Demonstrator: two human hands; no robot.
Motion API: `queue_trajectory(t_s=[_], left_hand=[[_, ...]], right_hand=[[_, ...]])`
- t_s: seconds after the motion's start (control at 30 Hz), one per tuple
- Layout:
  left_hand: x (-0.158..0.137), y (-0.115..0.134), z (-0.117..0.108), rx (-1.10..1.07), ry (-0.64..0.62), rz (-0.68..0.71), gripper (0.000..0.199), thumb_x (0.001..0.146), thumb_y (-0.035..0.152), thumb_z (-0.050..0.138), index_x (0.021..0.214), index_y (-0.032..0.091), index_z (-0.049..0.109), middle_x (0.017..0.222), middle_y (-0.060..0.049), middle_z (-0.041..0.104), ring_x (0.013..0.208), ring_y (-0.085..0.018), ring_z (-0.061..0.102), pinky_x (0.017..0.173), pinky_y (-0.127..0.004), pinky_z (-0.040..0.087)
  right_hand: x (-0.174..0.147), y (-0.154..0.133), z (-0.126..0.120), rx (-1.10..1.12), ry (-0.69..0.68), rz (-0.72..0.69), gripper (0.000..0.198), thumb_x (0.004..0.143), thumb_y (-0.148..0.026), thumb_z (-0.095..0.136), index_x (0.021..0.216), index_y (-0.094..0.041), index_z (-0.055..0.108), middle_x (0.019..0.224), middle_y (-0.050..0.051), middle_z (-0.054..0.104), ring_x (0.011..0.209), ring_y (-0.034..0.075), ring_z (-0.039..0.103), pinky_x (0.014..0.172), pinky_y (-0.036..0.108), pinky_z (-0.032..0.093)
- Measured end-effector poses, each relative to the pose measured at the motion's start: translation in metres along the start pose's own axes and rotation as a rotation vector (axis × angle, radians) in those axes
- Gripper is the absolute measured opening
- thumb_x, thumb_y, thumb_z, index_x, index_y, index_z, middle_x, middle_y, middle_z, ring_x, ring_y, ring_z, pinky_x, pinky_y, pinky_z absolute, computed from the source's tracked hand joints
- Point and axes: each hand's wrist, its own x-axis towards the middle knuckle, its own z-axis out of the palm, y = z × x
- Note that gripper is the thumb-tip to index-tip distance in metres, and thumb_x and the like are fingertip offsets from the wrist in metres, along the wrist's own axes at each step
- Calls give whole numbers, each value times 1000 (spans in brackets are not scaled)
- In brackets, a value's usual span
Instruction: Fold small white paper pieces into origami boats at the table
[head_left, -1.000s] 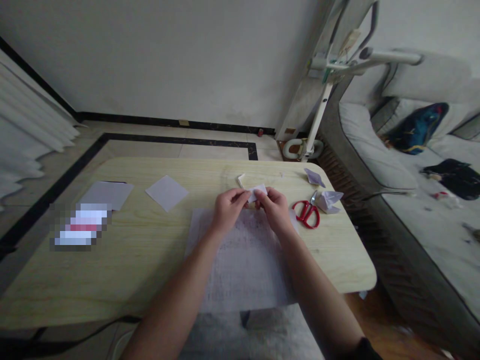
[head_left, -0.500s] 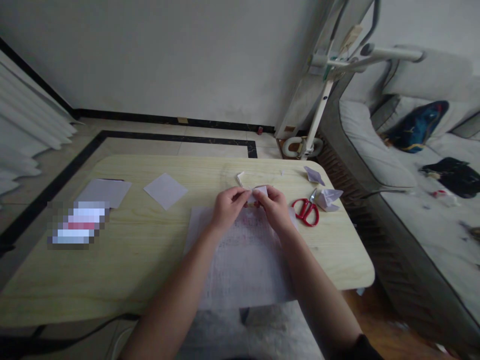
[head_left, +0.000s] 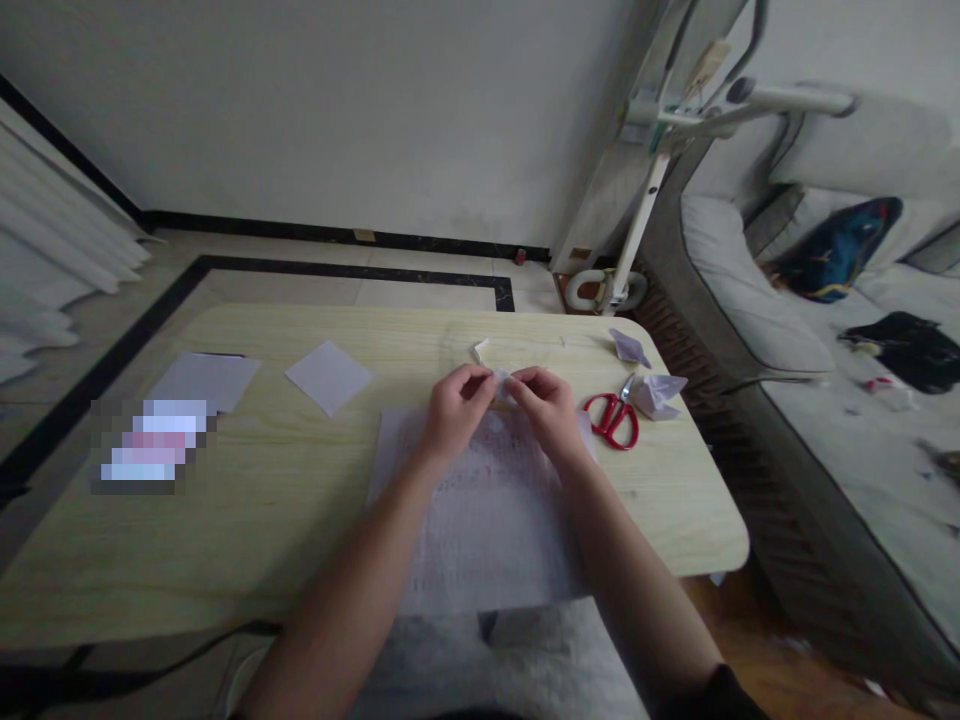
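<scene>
Between my two hands is a small folded piece of white paper [head_left: 502,380], mostly covered by the fingers. My left hand [head_left: 459,405] pinches its left side, and my right hand [head_left: 541,398] pinches the right side with thumb and fingers. Both hands are just above the far edge of a large printed sheet [head_left: 495,520] that lies flat under my forearms. Right of my right hand lie red-handled scissors [head_left: 616,415], touching or close to a folded paper shape [head_left: 660,396]. A second folded paper [head_left: 629,347] is behind it.
On the wooden table [head_left: 285,540], a square of white paper [head_left: 328,377] lies left of centre. Further left are more paper sheets [head_left: 206,380] and a blurred-out bright device [head_left: 154,440]. A small paper scrap [head_left: 481,350] sits beyond my hands. A grey sofa [head_left: 840,480] stands to the right.
The folded paper shows less between my hands now, its right corner gone behind the fingers. My fingers have shifted slightly on it; the things on the table stay put.
</scene>
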Motion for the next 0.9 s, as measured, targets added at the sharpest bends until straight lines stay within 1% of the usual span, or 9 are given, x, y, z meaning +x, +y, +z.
queue_trajectory(t_s=[0.1, 0.27, 0.33, 0.43, 0.57, 0.7, 0.8, 0.83, 0.9], left_hand=[[0, -1, 0, 57, 8, 52, 19, 84, 36, 61, 85, 19, 69, 80, -4, 71, 73, -16, 65, 68, -26, 51], [0, -4, -1, 188, -68, 154, 18, 87, 32, 57, 88, 20, 70, 87, -6, 73, 80, -18, 66, 74, -29, 51], [-1, -4, -1, 176, -52, 146, 18, 86, 32, 58, 88, 20, 70, 86, -6, 73, 80, -18, 66, 75, -29, 51], [-1, -1, 0, 78, -7, 76, 18, 84, 35, 62, 87, 19, 70, 85, -5, 73, 77, -17, 66, 72, -28, 52], [-1, 2, 0, -14, -18, 29, 19, 83, 37, 64, 85, 19, 70, 83, -5, 73, 76, -17, 67, 71, -28, 52], [-1, 0, -3, 92, 26, 120, 17, 84, 35, 63, 84, 20, 71, 83, -4, 73, 77, -17, 66, 72, -28, 51], [-2, -2, -4, 204, 6, 208, 18, 86, 36, 61, 83, 21, 71, 82, -4, 73, 78, -17, 65, 74, -28, 50], [-3, -1, -5, 218, -1, 217, 18, 86, 35, 61, 82, 21, 71, 82, -4, 73, 79, -17, 66, 74, -28, 50], [-3, 0, -5, 190, -2, 184, 17, 85, 35, 62, 81, 21, 72, 81, -4, 73, 78, -17, 66, 74, -28, 51]], right_hand=[[0, -2, -1, -45, -4, 1, 18, 74, -35, 70, 71, -18, 66, 66, 0, 63, 62, 13, 54, 60, 27, 41], [0, 1, -3, -96, 16, -47, 15, 76, -34, 69, 74, -19, 68, 73, 2, 67, 68, 15, 57, 66, 29, 44], [0, 2, -3, -83, 12, -60, 16, 77, -35, 70, 73, -19, 68, 73, 2, 67, 69, 15, 58, 67, 29, 45], [0, 1, -1, -35, 28, -53, 18, 77, -38, 69, 75, -20, 68, 71, 1, 66, 67, 15, 57, 65, 29, 45], [-2, -2, 0, 37, 34, -26, 19, 77, -39, 70, 76, -20, 67, 70, 0, 64, 65, 14, 56, 64, 29, 45], [-3, -2, -2, 32, 1, -59, 18, 78, -38, 70, 78, -20, 67, 75, 2, 65, 68, 15, 57, 67, 29, 46], [-3, -1, -2, -38, -14, -89, 19, 79, -40, 70, 79, -21, 68, 79, 3, 67, 72, 15, 58, 69, 30, 46], [-4, -1, -2, -47, -18, -95, 19, 79, -40, 70, 78, -21, 68, 79, 3, 67, 72, 16, 58, 69, 30, 46], [-4, -2, -2, -23, -24, -88, 20, 78, -40, 70, 77, -21, 68, 77, 2, 67, 71, 15, 58, 68, 30, 46]])
